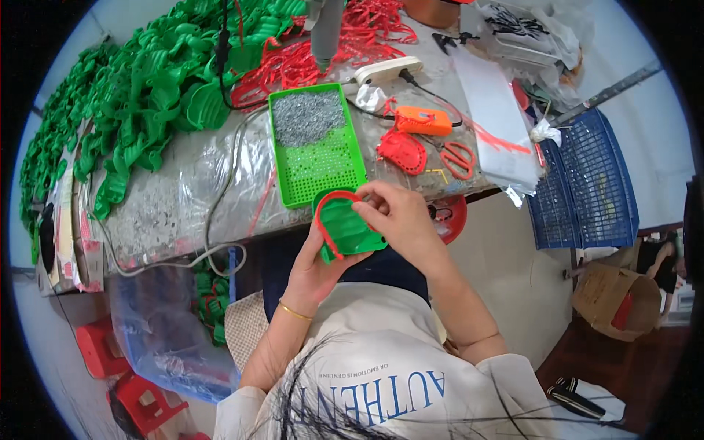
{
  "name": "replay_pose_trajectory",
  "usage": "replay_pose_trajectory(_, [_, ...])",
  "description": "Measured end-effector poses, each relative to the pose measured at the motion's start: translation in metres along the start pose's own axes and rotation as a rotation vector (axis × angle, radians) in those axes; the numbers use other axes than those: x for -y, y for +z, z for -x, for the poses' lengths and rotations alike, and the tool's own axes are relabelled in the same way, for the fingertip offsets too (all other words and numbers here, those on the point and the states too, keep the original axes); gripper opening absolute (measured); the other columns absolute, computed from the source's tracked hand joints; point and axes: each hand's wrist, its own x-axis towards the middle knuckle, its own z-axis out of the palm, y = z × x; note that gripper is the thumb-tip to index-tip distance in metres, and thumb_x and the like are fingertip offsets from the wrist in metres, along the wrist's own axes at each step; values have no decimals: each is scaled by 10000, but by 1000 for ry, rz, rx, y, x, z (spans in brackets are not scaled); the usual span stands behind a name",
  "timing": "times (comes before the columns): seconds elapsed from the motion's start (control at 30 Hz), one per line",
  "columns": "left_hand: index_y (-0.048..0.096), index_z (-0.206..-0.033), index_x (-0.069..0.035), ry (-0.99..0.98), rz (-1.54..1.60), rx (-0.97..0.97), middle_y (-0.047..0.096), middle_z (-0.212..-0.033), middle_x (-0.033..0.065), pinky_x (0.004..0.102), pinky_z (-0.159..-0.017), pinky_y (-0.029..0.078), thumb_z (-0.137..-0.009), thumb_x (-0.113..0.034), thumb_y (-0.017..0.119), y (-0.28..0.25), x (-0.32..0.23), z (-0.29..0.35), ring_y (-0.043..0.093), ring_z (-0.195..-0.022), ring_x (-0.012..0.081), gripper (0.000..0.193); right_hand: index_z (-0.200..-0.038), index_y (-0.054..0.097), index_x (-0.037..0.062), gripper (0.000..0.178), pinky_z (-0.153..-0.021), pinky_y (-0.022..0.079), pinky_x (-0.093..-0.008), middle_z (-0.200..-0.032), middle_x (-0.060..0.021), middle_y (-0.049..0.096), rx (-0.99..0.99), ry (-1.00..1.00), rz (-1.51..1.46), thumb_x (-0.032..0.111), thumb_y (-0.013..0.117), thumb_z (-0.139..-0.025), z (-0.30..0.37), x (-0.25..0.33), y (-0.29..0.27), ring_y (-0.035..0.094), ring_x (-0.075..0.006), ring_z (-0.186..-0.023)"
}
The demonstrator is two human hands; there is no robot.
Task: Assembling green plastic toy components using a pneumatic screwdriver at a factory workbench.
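Note:
At the table's near edge, my left hand is closed around a green curved plastic piece from below and the left. A narrow red strip runs along the piece's upper and left rim. My right hand pinches at the top right of that rim, near the strip's end; its fingertips partly hide the grip. Just beyond my hands lies a green perforated tray, with small silvery metal bits heaped in its far half. Above it hangs a grey tool.
Green plastic pieces pile at far left, beside tangled red strips. Right of the tray are a power strip, an orange tool, a red piece and scissors. Blue crates stand right; a plastic-lined bin sits lower left.

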Motion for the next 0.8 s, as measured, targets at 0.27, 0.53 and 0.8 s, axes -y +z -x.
replay_pose_trajectory(0.27, [304,-1395,-192,13,84,-14,432,-1361,66,485,-981,411,-913,-372,536,-2,9,-6,463,-1223,244,565,-1018,630,-14,203,-624,471,-210,-804,-26,629,76,88,-159,89,645,-844,3,-18,-8,565,-53,-710])
replay_pose_trajectory(0.53, [277,-1406,-183,99,4,-25,428,-1362,60,461,-985,414,-881,-374,600,4,8,-1,462,-1226,228,646,-1024,623,-13,183,-659,450,-184,-841,-2,623,62,202,-323,71,631,-861,1,-28,0,548,-35,-730])
replay_pose_trajectory(0.8, [243,-1425,-167,155,-78,-23,446,-1343,59,409,-962,433,-862,-329,648,0,7,2,492,-1199,209,713,-1001,615,-19,156,-676,449,-184,-846,-2,627,92,224,-526,80,620,-882,1,-36,12,554,-38,-747])
